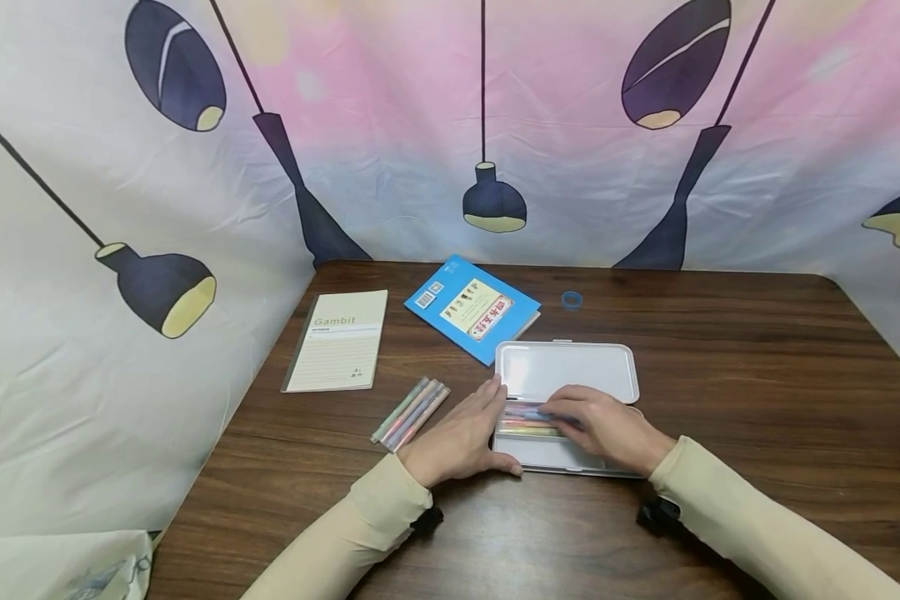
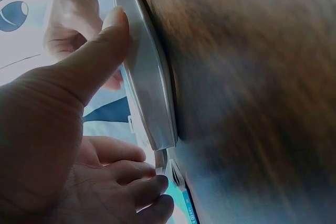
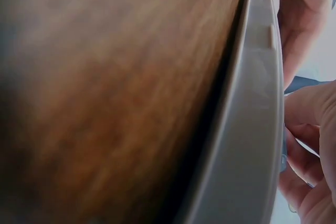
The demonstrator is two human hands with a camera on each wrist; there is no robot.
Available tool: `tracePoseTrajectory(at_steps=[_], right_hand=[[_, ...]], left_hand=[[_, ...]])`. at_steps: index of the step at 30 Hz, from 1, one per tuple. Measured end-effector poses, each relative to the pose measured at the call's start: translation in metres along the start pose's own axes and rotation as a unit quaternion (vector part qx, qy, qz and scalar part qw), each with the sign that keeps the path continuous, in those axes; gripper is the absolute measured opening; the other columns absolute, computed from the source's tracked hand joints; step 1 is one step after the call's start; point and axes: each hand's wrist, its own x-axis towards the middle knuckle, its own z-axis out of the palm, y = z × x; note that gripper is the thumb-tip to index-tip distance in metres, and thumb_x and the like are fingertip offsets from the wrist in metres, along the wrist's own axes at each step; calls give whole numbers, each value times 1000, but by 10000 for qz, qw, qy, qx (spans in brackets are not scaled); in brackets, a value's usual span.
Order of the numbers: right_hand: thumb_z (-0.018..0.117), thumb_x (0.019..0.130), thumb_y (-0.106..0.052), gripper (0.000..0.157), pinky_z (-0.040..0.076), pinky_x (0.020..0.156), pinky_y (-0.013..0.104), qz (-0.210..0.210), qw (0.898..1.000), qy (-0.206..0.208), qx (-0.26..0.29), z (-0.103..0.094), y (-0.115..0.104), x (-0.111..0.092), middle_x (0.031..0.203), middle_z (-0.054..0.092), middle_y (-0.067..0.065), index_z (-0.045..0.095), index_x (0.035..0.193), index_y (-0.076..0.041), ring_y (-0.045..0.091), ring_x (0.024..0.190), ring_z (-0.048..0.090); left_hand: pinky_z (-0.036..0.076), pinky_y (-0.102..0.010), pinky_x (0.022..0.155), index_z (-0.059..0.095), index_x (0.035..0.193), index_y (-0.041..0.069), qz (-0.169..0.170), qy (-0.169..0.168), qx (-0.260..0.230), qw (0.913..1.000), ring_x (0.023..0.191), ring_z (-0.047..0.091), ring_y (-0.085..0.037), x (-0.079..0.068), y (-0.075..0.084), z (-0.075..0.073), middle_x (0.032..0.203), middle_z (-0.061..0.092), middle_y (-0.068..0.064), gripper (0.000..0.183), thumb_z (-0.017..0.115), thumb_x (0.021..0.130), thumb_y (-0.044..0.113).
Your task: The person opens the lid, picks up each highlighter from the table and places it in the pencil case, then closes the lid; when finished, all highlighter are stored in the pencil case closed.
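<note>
The white pencil case [image 1: 547,452] lies right in front of me, near the middle of the dark wooden table [image 1: 757,375], with its lid [image 1: 570,372] folded open toward the far side. My left hand [image 1: 461,433] is spread at the case's left end: the fingers reach along that end, and the thumb presses the near wall close to the corner. My right hand [image 1: 600,427] reaches in from the right, over the coloured pens [image 1: 525,427] lying side by side in the far part of the tray. Its fingers are bent, the tips among the pens, with the end of a bluish one showing by them; I cannot tell whether they pinch it or only touch it. The near strip of the tray shows bare white.

Left of my left hand, a small row of loose pens [image 1: 411,414] lies slantwise on the wood. Farther left is a pale notebook [image 1: 341,342] marked "Gambit". A blue book [image 1: 472,308] lies angled just beyond the lid's left corner, and a blue ring [image 1: 572,300] lies to its right, near the far edge. Behind the table hangs a cloth [image 1: 405,125] printed with dark lamps.
</note>
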Motion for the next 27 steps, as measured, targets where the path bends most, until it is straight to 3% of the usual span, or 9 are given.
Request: tracePoseTrajectory(at_steps=[27], right_hand=[[77, 86, -5, 23, 59, 82, 35, 312, 9988, -354, -98, 0, -1, 6, 105, 69, 0, 75, 109, -8, 14, 97, 67]], left_hand=[[21, -39, 123, 16, 158, -1, -1, -23, -8, 10000, 153, 12, -27, 0, 1, -1, 165, 9, -20, 110, 74, 83, 55]])
